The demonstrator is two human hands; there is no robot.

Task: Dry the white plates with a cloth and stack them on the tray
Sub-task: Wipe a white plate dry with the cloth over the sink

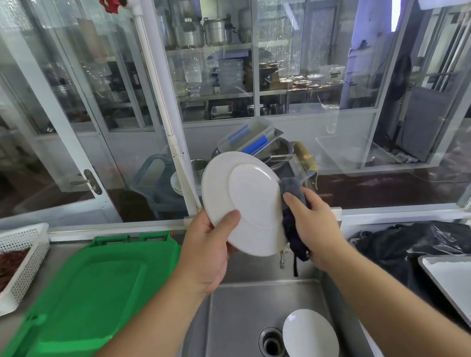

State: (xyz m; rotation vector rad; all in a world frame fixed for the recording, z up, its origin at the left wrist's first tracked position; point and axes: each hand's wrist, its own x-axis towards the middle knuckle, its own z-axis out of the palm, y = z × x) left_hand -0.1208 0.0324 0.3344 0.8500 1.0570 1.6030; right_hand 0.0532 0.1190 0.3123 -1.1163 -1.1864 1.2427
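I hold a white plate (pixel 246 199) upright over the sink, its underside facing me. My left hand (pixel 208 248) grips its lower left rim, thumb on the back. My right hand (pixel 310 223) holds a dark grey-purple cloth (pixel 292 221) wrapped over the plate's right edge. A second white plate (pixel 309 337) lies in the steel sink (pixel 236 328) beside the drain. A metal tray (pixel 452 281) sits at the right edge of the counter.
A green plastic lid or board (pixel 79 295) covers the counter to the left. A white perforated basket (pixel 17 260) with dried red things stands far left. A black plastic bag (pixel 423 242) lies behind the tray. Glass partition ahead, more dishes beyond it.
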